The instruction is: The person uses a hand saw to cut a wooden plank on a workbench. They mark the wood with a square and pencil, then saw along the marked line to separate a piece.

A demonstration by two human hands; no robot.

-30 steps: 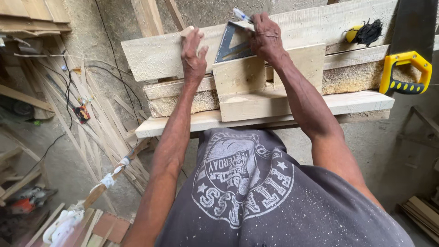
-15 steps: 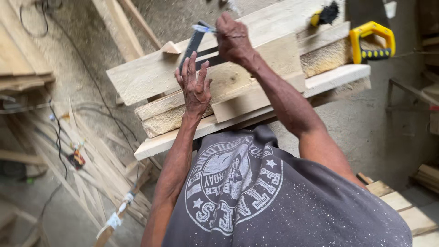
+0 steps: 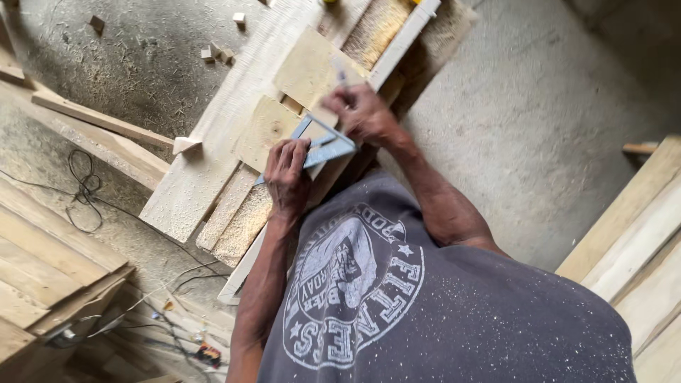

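Note:
A triangular metal square (image 3: 328, 145) lies on a small pale wood piece (image 3: 266, 128) on top of stacked planks. My left hand (image 3: 287, 174) presses down on the square's near end, fingers curled over its edge. My right hand (image 3: 363, 113) sits at the square's far corner, closed around a thin pencil-like stick (image 3: 340, 71) that points up from the fingers. A second short wood piece (image 3: 308, 67) lies just beyond. A long sawdust-covered plank (image 3: 213, 149) runs under them. My grey printed shirt fills the lower part of the view.
Loose cables (image 3: 85, 191) trail over the dusty floor at left, beside stacked boards (image 3: 42, 262). More planks (image 3: 638, 234) lean at the right edge. Small offcuts (image 3: 213, 53) lie on the floor at the top. Bare concrete (image 3: 539, 120) spreads to the right.
The view has swung round and down. My left hand moved from the plank onto the square. My right hand came closer along the wood. The yellow-handled saw has left the view.

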